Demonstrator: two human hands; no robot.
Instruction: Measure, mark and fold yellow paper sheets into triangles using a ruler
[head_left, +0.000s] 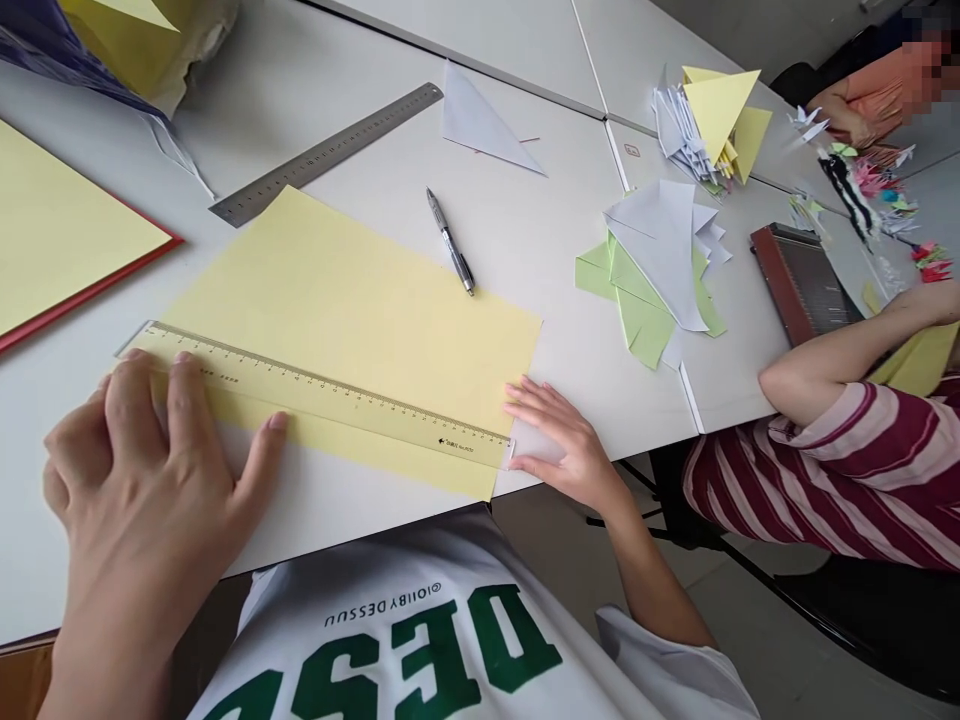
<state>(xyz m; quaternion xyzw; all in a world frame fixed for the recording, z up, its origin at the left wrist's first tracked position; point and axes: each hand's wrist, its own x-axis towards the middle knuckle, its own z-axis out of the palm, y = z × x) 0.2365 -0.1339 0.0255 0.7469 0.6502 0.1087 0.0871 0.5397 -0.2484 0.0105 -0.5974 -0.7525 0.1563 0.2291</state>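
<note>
A clear plastic ruler [322, 395] lies slantwise across a yellow sheet of paper [337, 290] near the table's front edge. My left hand [165, 450] rests on the ruler's left end, its fingertips pressing down and spread apart. At the other end, my right hand [559, 440] lies with fingers apart by the ruler's tip and the sheet's right edge. A grey pen [451, 243] sits at the sheet's upper edge. Behind the sheet is a metal ruler [330, 150], partly under the paper's top corner.
A folded white paper [484, 120] lies farther back. To the right are green and white paper pieces [656, 270], a bundle of folded papers [705, 130] and a paper trimmer [806, 280]. A person in a striped shirt [840, 480] sits there. A red-edged board [90, 290] is at left.
</note>
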